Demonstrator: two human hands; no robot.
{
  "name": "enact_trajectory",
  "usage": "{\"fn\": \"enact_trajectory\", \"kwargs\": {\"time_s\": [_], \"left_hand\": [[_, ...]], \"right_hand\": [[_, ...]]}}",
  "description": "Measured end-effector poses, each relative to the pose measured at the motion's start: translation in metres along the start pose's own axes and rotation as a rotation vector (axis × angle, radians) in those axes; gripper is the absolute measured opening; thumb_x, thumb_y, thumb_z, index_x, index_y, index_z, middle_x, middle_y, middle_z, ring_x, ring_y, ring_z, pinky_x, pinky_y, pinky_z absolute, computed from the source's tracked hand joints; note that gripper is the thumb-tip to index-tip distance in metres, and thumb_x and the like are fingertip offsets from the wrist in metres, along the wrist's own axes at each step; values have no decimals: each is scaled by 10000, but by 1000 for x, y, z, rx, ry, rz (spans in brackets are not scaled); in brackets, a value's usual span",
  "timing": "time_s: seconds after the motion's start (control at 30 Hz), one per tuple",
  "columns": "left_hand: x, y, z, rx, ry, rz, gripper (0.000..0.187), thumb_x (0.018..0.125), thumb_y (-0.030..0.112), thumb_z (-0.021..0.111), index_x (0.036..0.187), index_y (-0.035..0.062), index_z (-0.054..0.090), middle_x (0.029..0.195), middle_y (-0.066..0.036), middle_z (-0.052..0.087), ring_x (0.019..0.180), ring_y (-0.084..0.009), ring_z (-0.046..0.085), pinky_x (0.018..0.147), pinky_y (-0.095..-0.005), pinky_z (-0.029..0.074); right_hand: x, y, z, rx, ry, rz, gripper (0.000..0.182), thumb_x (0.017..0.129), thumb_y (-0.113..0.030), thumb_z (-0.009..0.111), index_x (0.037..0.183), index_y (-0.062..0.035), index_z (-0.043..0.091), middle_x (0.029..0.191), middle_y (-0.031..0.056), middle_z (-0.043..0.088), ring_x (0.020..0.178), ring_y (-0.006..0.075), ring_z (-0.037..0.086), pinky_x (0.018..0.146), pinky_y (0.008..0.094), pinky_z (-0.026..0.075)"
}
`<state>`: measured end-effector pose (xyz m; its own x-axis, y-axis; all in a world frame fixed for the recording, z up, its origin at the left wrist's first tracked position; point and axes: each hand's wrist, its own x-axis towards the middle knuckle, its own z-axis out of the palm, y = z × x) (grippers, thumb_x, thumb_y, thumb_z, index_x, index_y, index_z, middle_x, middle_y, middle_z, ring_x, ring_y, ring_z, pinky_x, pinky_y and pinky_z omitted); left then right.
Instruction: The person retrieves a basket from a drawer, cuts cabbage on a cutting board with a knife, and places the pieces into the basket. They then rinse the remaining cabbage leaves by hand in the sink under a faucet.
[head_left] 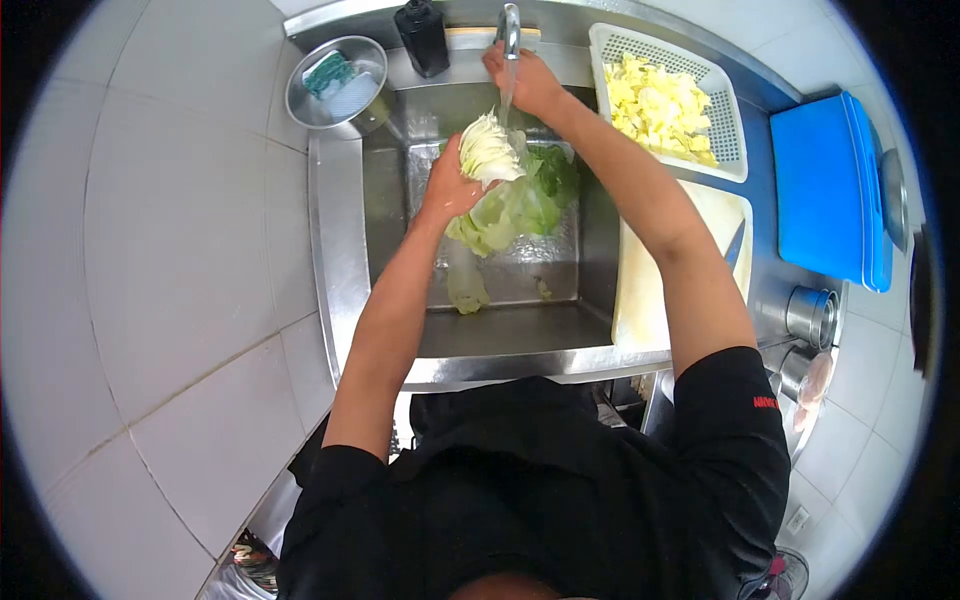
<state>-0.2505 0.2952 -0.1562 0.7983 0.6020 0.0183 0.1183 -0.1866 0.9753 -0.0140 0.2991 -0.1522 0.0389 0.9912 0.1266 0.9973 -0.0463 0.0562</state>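
My left hand [452,186] is closed around a piece of cabbage [488,150], its pale, tightly layered leaves facing up beside the water stream. Water runs from the metal faucet [511,32] down into the steel sink [510,330]. My right hand [528,82] is raised at the faucet, just behind the running water, and its fingertips are partly hidden by the spout. Below both hands, loose green leaves [520,210] lie in the sink basin. One paler leaf [466,290] rests nearer to me on the basin floor.
A white perforated basket [735,130] holds chopped yellow leaves [655,105]. On the right, a cutting board [645,290] bears a knife [735,245]. A metal pot [300,100] with scrubbing pads and a black bottle [424,40] stand back left. A blue box [825,185] sits far right.
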Motion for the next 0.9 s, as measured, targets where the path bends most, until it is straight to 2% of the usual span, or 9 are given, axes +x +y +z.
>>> {"fn": "enact_trajectory", "kwargs": {"time_s": [0.13, 0.2, 0.27, 0.37, 0.4, 0.5, 0.57, 0.77, 0.9], "left_hand": [[-19, 5, -19, 148, -11, -24, 681, 639, 134, 812, 1219, 33, 470, 1105, -135, 615, 1023, -250, 601, 885, -334, 462], [-18, -16, -16, 470, 17, 171, 676, 641, 146, 809, 1222, 42, 480, 1100, -134, 625, 1011, -261, 610, 873, -334, 470], [-20, 12, -8, 430, -188, 101, 665, 648, 181, 803, 1221, 47, 494, 1130, -139, 619, 1021, -270, 607, 880, -348, 469], [-19, 48, 35, 409, -467, 22, 647, 660, 202, 778, 1226, 48, 506, 1191, -152, 586, 1079, -291, 572, 922, -371, 442], [-18, 57, 65, 414, -509, 77, 647, 660, 202, 778, 1226, 48, 506, 1191, -152, 586, 1079, -291, 572, 922, -371, 442], [-18, 72, 121, 478, -535, 330, 671, 639, 153, 777, 1248, 84, 502, 1165, -127, 598, 1063, -278, 580, 896, -351, 454], [-22, 93, 166, 476, -555, 367, 656, 631, 169, 775, 1228, 89, 514, 1132, -132, 614, 1043, -288, 591, 883, -357, 464], [-20, 114, 297, 855, -682, 337, 637, 647, 256, 718, 1236, 125, 512, 1121, -133, 608, 1062, -300, 571, 899, -387, 465], [-19, 92, 342, 1121, -703, 292, 651, 606, 291, 732, 1201, 110, 539, 1135, -132, 597, 1072, -292, 568, 899, -387, 474]], "right_hand": [[-63, -37, 16, 118, 155, 345, 498, 768, -37, 525, 1263, -28, 474, 1284, 193, 485, 1206, 322, 469, 986, 413, 424], [-110, -53, 15, 304, 477, 398, 572, 715, 1, 556, 1276, 8, 444, 1301, 198, 467, 1191, 344, 470, 968, 431, 426], [-176, -77, -13, 149, 598, 527, 643, 676, 17, 582, 1299, 20, 419, 1300, 196, 464, 1147, 355, 487, 949, 442, 420], [-325, -79, -28, 99, 458, 994, 497, 686, -56, 602, 1163, 9, 480, 1142, 202, 510, 1017, 369, 509, 903, 456, 404], [-400, -71, -36, -21, 409, 1250, 395, 691, -98, 598, 1066, 0, 523, 1033, 200, 546, 936, 353, 524, 865, 456, 404], [-473, -63, -52, -437, 446, 1491, 307, 740, -167, 607, 984, -7, 511, 891, 187, 559, 935, 374, 551, 870, 466, 419], [-501, -51, -50, 204, 232, 1726, 339, 795, -229, 598, 1026, 1, 504, 914, 228, 579, 948, 414, 573, 830, 483, 458], [-513, -85, -63, 536, 387, 1596, 387, 838, -329, 571, 1009, 14, 521, 875, 302, 612, 823, 458, 602, 728, 490, 501], [-501, -128, -100, 672, 471, 1501, 243, 877, -209, 493, 879, 33, 522, 754, 291, 605, 744, 461, 602, 681, 514, 484]]}}
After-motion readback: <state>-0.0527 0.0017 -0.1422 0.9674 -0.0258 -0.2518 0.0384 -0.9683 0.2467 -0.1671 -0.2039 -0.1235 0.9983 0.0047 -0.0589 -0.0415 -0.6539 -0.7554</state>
